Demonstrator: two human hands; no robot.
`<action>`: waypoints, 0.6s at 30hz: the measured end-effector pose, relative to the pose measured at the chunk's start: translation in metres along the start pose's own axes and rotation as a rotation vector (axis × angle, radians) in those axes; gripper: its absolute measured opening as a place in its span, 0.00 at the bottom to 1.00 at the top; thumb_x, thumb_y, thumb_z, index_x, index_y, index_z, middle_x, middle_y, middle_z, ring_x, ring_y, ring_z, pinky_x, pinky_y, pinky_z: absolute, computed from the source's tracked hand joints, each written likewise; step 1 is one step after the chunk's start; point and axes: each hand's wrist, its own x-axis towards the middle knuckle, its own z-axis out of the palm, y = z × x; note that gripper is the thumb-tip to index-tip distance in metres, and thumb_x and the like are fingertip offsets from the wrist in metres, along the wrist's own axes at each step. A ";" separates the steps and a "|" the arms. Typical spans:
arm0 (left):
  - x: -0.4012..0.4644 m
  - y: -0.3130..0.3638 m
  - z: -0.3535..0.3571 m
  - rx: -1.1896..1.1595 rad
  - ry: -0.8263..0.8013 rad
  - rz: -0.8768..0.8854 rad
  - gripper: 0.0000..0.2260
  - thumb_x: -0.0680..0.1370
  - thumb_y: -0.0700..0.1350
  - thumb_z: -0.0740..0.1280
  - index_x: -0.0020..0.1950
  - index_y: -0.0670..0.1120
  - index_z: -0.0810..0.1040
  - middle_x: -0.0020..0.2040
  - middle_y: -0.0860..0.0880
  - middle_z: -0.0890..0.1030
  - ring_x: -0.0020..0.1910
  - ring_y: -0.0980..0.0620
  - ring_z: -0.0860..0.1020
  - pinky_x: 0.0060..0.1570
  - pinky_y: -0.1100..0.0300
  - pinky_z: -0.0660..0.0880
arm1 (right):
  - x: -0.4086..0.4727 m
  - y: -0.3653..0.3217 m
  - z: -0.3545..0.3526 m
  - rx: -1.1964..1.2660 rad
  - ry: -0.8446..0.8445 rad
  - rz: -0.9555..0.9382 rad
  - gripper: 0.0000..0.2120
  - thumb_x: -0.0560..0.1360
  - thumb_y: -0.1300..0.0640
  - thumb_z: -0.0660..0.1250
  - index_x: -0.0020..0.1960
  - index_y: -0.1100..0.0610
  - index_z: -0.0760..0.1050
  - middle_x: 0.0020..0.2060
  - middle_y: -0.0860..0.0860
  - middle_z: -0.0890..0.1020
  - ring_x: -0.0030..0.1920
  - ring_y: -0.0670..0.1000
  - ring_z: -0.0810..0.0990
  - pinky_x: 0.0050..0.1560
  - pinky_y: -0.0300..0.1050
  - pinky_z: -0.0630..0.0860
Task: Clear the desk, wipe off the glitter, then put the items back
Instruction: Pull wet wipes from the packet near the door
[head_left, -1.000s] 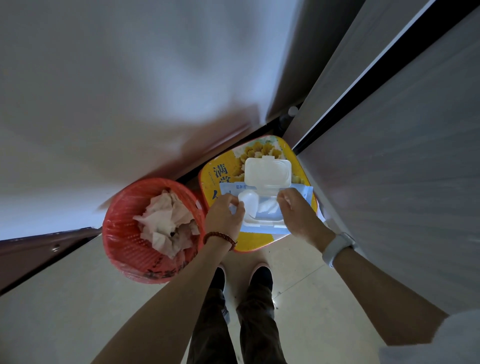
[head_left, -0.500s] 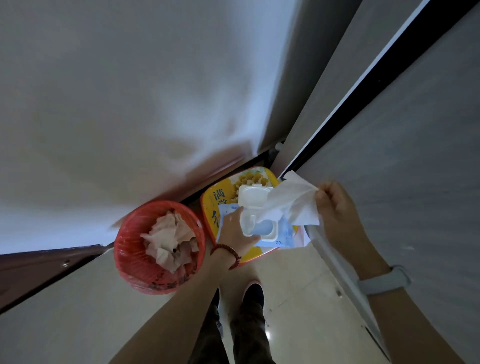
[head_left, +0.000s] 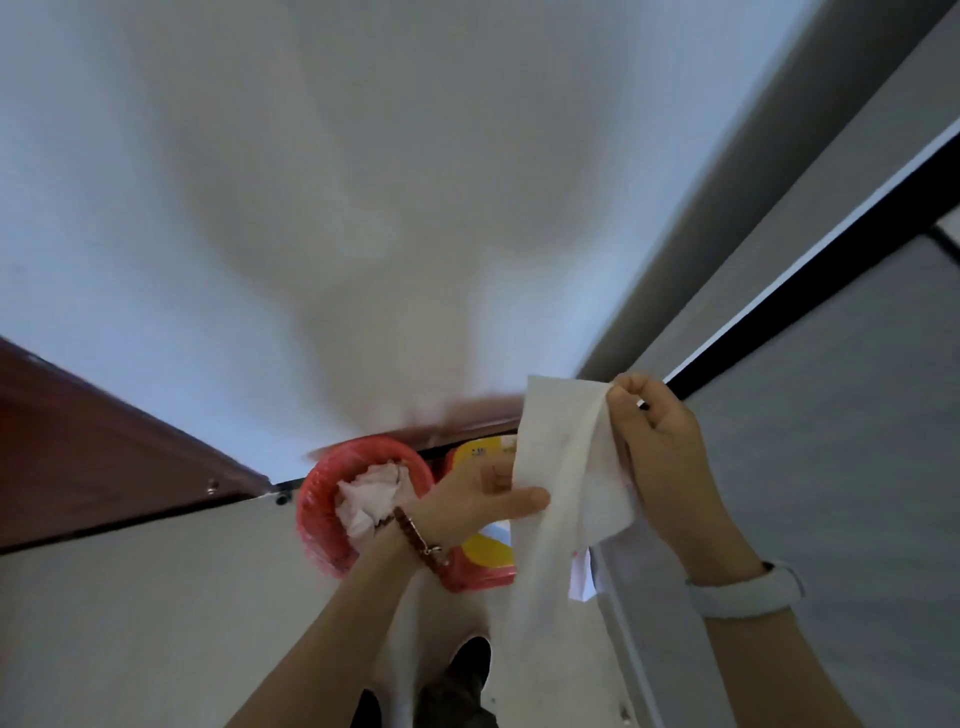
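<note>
I see my right hand (head_left: 662, 447) pinching a white wet wipe (head_left: 563, 467) above the red bin (head_left: 332, 504); my left hand (head_left: 478, 501) pinches its edge, just right of that bin.

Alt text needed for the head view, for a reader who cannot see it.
Two hands hold up a white wet wipe: the right hand pinches its top edge, the left hand grips its side. Below stand a red wastebasket of crumpled tissues and a yellow tub.

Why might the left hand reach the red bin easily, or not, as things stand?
Probably yes: the left hand is right beside the red bin, whose top is open, but it is pinching the wet wipe and would need to let go first.
</note>
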 end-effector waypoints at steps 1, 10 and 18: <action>-0.017 0.008 0.003 -0.041 0.062 0.012 0.10 0.67 0.46 0.70 0.47 0.47 0.78 0.37 0.58 0.83 0.40 0.62 0.79 0.42 0.67 0.77 | -0.003 -0.007 0.008 0.033 0.007 0.021 0.09 0.78 0.63 0.58 0.40 0.56 0.72 0.22 0.43 0.73 0.24 0.39 0.68 0.26 0.29 0.65; -0.201 0.031 -0.047 -0.329 0.676 0.068 0.06 0.77 0.45 0.62 0.44 0.43 0.74 0.35 0.47 0.80 0.30 0.53 0.79 0.29 0.61 0.76 | -0.116 -0.014 0.139 0.461 -0.474 0.723 0.18 0.75 0.48 0.57 0.50 0.61 0.77 0.35 0.59 0.80 0.36 0.57 0.76 0.39 0.49 0.70; -0.424 -0.018 -0.049 0.026 1.446 0.031 0.06 0.76 0.42 0.65 0.52 0.45 0.73 0.40 0.45 0.80 0.37 0.51 0.77 0.32 0.70 0.73 | -0.258 -0.058 0.249 0.108 -0.741 0.083 0.08 0.76 0.64 0.62 0.41 0.56 0.75 0.34 0.52 0.79 0.32 0.45 0.77 0.33 0.28 0.73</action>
